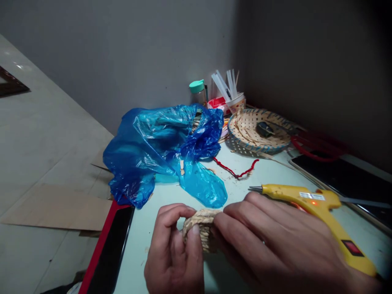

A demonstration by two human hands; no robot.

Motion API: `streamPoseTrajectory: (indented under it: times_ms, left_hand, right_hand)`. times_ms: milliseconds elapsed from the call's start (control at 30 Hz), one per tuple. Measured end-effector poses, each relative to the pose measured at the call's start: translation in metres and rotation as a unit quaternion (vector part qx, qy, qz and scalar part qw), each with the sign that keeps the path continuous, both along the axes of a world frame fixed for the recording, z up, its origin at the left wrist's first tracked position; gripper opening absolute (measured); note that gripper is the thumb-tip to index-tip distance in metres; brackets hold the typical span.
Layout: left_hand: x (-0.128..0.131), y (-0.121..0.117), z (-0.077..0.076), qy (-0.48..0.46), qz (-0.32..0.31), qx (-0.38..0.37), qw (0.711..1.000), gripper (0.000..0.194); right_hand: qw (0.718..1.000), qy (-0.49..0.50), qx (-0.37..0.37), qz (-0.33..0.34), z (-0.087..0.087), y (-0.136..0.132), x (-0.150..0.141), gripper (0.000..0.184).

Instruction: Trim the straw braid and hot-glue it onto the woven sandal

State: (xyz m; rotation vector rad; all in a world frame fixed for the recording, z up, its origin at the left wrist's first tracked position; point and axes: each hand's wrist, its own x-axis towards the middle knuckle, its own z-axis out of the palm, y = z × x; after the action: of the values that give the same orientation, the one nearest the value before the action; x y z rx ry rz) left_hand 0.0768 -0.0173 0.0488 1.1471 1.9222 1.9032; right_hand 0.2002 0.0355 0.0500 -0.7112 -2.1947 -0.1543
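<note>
Between my hands is a small coiled piece of straw-coloured twisted rope (206,222), its strands stacked in rows. My left hand (176,249) grips its left side, thumb in front and fingers behind. On the right side, my right hand (269,241) pinches the rope's upper edge, hiding that end of the piece. A yellow hot glue gun (294,192) lies just beyond my right hand, nozzle pointing left, with a small orange light lit and a clear glue stick (364,202) in its back.
A crumpled blue plastic bag (159,139) spreads over the table's far left. Behind stand a green-lidded jar (197,92) and a cup of glue sticks (235,102). At right are a woven basket (245,141), red-handled scissors (318,153) and a dark tablet (343,175). A phone (114,245) lies at the left edge.
</note>
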Motion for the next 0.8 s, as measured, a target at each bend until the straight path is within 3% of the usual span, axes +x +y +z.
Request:
streamPoseTrajectory:
  times_ms: [367,667,800]
  left_hand:
    - [0.0022,-0.0008,-0.0029,0.062,0.012,-0.013,0.998,0.019]
    - [0.0079,-0.0021,0.0017,-0.025,-0.021,-0.077,0.996,0.012]
    - [0.0025,-0.0042,-0.0046,-0.007,-0.038,-0.084,0.996,0.011]
  right_hand:
    - [0.999,0.021,-0.022,0.015,-0.0032,0.0003,0.0023,0.013]
    - [0.997,0.053,-0.055,-0.002,-0.0049,0.0026,-0.0015,0.021]
    - [0.997,0.051,-0.062,-0.001,-0.0065,0.0021,0.0003,0.021]
